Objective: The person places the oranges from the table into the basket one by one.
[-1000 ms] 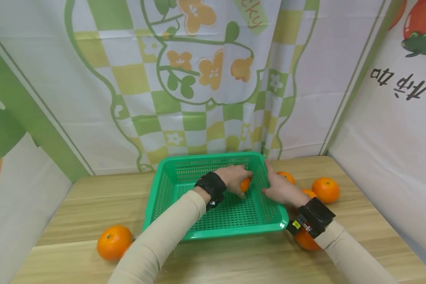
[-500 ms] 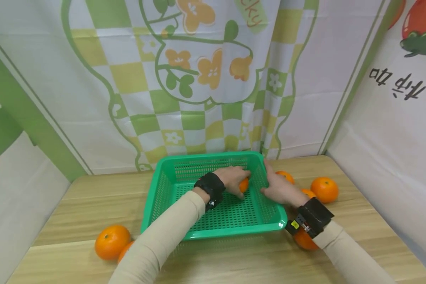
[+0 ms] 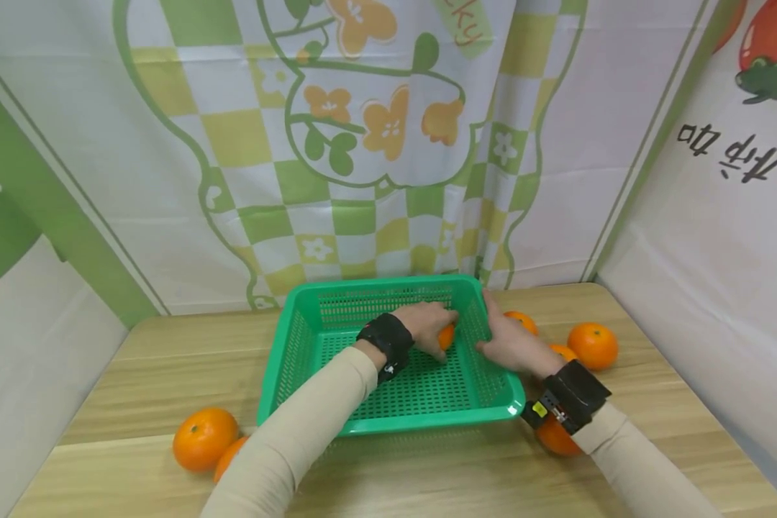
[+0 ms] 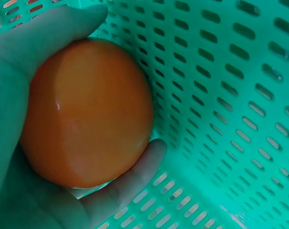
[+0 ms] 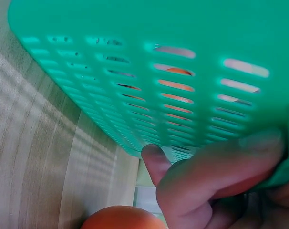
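A green slotted plastic basket sits on the wooden table. Inside it, near the far right corner, my left hand curls round an orange; the left wrist view shows the orange cupped by fingers against the basket wall. My right hand grips the basket's right rim, with the fingers wrapped round the edge in the right wrist view.
Loose oranges lie on the table: one at the front left with another half hidden by my left sleeve, and several on the right. Printed cloth walls close in the back and both sides.
Nothing has visibly moved apart from a slight shift of the head camera; both hands stay where they were.
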The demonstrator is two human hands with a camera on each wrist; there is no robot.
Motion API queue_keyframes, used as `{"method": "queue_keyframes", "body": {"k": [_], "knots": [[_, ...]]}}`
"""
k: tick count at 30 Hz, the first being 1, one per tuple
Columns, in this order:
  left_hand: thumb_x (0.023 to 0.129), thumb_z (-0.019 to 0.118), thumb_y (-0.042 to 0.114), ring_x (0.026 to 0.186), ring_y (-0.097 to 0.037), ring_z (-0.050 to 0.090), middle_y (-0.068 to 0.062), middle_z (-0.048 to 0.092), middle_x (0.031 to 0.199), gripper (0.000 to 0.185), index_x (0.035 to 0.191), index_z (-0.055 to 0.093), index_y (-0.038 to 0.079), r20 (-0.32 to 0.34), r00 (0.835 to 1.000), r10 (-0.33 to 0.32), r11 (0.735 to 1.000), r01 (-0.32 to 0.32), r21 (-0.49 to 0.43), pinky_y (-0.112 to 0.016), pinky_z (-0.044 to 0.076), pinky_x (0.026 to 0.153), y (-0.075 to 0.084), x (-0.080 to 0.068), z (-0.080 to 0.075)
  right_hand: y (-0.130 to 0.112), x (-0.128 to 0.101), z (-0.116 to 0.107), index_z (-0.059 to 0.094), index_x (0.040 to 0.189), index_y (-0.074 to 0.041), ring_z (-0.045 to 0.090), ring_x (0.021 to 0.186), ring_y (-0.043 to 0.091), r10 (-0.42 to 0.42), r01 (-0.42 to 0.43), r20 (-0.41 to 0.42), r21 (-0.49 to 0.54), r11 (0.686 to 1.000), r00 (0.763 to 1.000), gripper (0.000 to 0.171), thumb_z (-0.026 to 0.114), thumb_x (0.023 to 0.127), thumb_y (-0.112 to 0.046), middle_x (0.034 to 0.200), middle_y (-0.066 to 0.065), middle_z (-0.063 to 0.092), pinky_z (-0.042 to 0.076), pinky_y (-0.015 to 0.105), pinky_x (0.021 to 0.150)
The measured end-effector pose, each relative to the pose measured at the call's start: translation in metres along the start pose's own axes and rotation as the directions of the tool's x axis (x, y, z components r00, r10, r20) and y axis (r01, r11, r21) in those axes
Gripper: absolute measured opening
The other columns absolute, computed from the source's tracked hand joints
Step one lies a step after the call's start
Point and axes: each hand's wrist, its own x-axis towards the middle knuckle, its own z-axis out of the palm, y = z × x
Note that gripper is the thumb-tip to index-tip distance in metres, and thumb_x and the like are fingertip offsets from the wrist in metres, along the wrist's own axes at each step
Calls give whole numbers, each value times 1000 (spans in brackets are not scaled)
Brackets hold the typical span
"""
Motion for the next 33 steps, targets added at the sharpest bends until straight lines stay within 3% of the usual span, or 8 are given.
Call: {"method": "queue_keyframes", "body": {"k": [8,13,20,29,33], "knots": [[85,84,49,112,-20,66,-6,63,138,79,151,54,19,-9,1000,-3,1000,3,9,-33,58,90,2,1,1,2,0,1,-16,167,-8,71,85,26,9,-9,4,12,1000,1000,102,62,101,-9,134,41,60,63,40,74],[82,86,53,116,-19,65,-3,66,136,80,149,57,21,-26,999,-23,999,24,49,-37,57,98,3,1,3,2,1,2,-15,167,-11,71,84,26,-1,1,0,22,1000,1000,103,62,100,-8,132,40,61,63,40,72],[80,86,57,116,-24,68,-5,62,142,83,149,56,22,-32,998,-47,997,49,64,-40,60,96,6,-2,-1,1,0,0,-16,167,-11,72,81,26,0,0,-3,40,999,1000,103,62,100,-8,132,41,60,64,39,69],[78,87,60,127,-32,65,-9,54,155,84,148,57,23,-41,997,-62,997,63,37,-44,57,105,8,-3,-3,2,-1,1,-15,167,-9,71,82,25,-18,18,-6,32,999,1000,102,61,99,-7,133,43,59,64,39,70],[79,86,60,128,-31,65,-9,54,155,85,149,57,22,-44,997,-64,998,65,28,-42,57,106,10,-6,-6,3,1,2,-14,167,-7,71,79,24,-16,16,-10,16,1000,1000,102,62,99,-8,124,38,65,63,39,70]]}}
